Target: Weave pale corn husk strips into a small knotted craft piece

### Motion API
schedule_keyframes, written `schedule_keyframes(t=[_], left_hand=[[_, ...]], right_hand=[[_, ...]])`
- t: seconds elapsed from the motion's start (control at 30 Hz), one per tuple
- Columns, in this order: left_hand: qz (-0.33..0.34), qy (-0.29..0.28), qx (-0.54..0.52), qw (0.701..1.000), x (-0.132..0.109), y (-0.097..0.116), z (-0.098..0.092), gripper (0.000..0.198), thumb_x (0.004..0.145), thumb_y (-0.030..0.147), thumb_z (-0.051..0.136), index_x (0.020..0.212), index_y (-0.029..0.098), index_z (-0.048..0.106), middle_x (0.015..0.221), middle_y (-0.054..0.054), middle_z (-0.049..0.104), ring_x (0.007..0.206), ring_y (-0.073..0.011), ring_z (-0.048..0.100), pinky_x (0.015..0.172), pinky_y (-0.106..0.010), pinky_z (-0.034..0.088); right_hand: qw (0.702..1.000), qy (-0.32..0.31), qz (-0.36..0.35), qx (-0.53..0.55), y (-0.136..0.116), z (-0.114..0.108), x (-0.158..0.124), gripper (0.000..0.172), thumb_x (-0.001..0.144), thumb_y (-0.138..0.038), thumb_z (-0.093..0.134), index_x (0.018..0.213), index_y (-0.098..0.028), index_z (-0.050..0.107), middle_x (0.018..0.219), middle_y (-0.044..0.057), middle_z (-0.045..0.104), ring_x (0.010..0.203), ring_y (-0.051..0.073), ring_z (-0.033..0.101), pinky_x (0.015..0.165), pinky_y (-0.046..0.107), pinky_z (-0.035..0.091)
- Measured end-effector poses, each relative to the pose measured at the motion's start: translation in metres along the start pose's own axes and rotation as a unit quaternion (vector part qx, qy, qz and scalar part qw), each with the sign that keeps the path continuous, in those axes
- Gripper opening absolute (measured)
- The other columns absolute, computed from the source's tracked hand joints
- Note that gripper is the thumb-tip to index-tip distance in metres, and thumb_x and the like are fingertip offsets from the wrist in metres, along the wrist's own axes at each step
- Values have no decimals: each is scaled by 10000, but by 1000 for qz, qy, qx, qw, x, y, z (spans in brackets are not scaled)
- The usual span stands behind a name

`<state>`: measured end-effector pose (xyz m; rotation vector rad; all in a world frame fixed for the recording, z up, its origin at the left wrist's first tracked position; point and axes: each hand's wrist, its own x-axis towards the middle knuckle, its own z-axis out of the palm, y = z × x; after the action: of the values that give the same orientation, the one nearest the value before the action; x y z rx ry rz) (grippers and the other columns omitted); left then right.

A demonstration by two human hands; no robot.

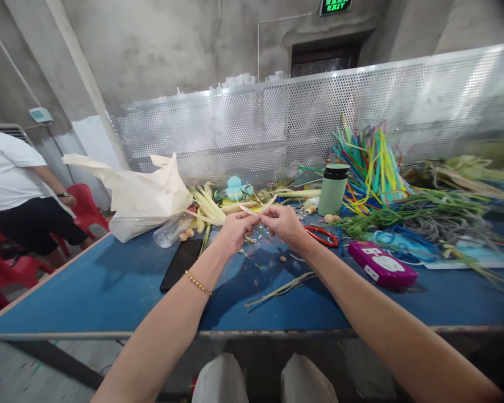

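Two hands, the left hand (235,230) and the right hand (286,225), meet above the blue counter (109,294), to the left of the green bottle (332,193). The fingers (247,219) of both are pinched close together on a thin pale strip (270,204), so it is left of the bottle too. Just right of the bottle is a big bunch of bright strips (380,168) (as many colors as a rainbow). A purple pack (382,264) lies in front of the bottle, to its right. Far left of the bottle sits a white bag (147,196).
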<state>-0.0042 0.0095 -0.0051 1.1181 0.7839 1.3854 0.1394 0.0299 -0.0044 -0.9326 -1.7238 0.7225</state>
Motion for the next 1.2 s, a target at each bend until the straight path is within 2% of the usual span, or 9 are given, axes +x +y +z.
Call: schedule_keyframes(t=[0.1, 0.27, 0.33, 0.5, 1.03, 1.13, 1.2], left_hand=[[6, -4, 7, 1000, 1, -2, -3, 223, 639, 184, 815, 609, 92, 615, 538, 22, 469, 474, -36, 315, 485, -225, 193], [3, 5, 40, 999, 4, -3, -9, 273, 652, 212, 823, 570, 97, 589, 519, 11, 471, 459, -34, 301, 476, -225, 182], [10, 7, 54, 998, 4, -3, -10, 281, 683, 225, 802, 561, 104, 579, 506, 13, 470, 446, -33, 298, 469, -221, 186], [12, 15, 70, 997, 4, -3, -10, 287, 699, 242, 792, 572, 115, 568, 521, 3, 506, 440, -36, 328, 462, -214, 209], [3, 23, 48, 999, 4, 0, -11, 205, 678, 166, 796, 607, 96, 617, 507, 3, 516, 423, -33, 333, 456, -207, 206], [2, 30, 36, 999, 5, -1, -11, 191, 692, 135, 774, 594, 92, 616, 520, -10, 539, 429, -36, 362, 452, -203, 237], [-26, 30, 23, 999, 6, 0, -12, 148, 694, 114, 765, 622, 85, 639, 547, -26, 570, 444, -48, 415, 462, -204, 292]], right_hand=[[1000, 4, -7, -14, 0, 1, -1, 202, 716, -344, 639, 681, -145, 651, 545, -3, 609, 434, 89, 475, 423, 208, 385], [998, -65, 1, 21, -4, -1, -3, 211, 755, -341, 618, 682, -144, 636, 536, -12, 591, 425, 95, 512, 429, 208, 415], [997, -75, 3, 19, -4, -1, -2, 180, 757, -312, 622, 693, -144, 639, 555, -10, 606, 425, 94, 525, 424, 204, 422], [997, -65, 33, -19, -5, 0, -1, 168, 783, -271, 622, 662, -155, 619, 549, 0, 626, 380, 100, 528, 387, 210, 428], [997, -54, 41, -43, -4, 2, 1, 146, 799, -221, 619, 666, -164, 596, 564, 7, 641, 369, 110, 536, 370, 221, 428], [997, -48, 36, -46, -2, 1, 1, 144, 799, -231, 617, 673, -165, 598, 571, 6, 642, 385, 114, 542, 384, 223, 431], [997, -50, 29, -48, 0, 0, 1, 151, 804, -254, 614, 681, -167, 606, 572, 5, 643, 404, 116, 545, 404, 224, 434]])
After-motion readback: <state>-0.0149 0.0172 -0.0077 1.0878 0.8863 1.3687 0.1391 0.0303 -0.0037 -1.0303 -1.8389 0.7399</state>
